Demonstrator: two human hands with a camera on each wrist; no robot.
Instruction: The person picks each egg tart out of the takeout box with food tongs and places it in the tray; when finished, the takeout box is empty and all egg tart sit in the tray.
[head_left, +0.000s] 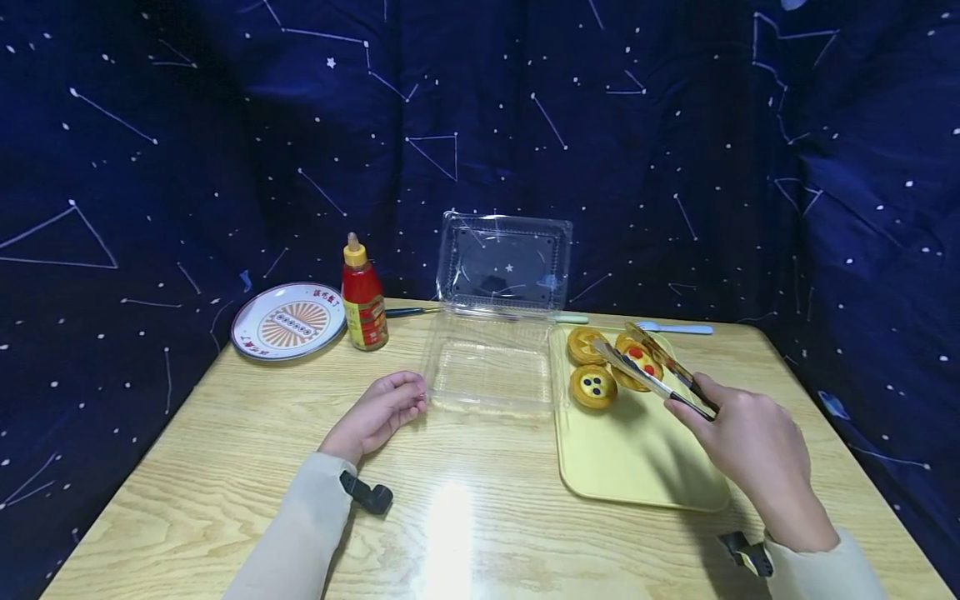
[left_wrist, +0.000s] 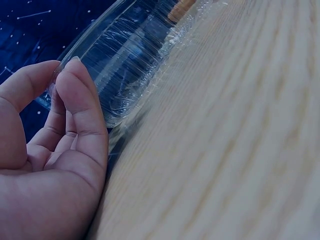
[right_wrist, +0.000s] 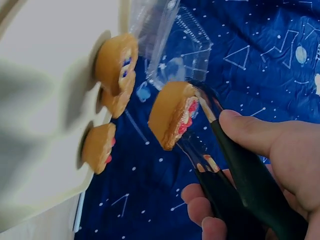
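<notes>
My right hand point(head_left: 753, 437) grips black-handled metal tongs point(right_wrist: 232, 155). Between the tong tips is a tart with red berries point(right_wrist: 171, 116), lifted above the pale yellow tray point(head_left: 637, 467). On the tray stand a tart with blue berries point(head_left: 593, 387), a plain-looking tart point(head_left: 583, 344) and another red-topped tart point(right_wrist: 100, 148), which the held one partly hides in the head view. With thumb and finger, my left hand point(head_left: 381, 414) pinches the left rim of a clear plastic clamshell box point(head_left: 491, 375). Its lid point(head_left: 504, 262) stands raised at the back.
A patterned plate point(head_left: 288, 321) and a red sauce bottle point(head_left: 364, 300) with a yellow cap stand at the back left. Along the back edge lie a dark thin-handled utensil point(head_left: 408, 312), a pale green handle point(head_left: 572, 319) and a light blue fork point(head_left: 678, 328). A starry curtain hangs behind.
</notes>
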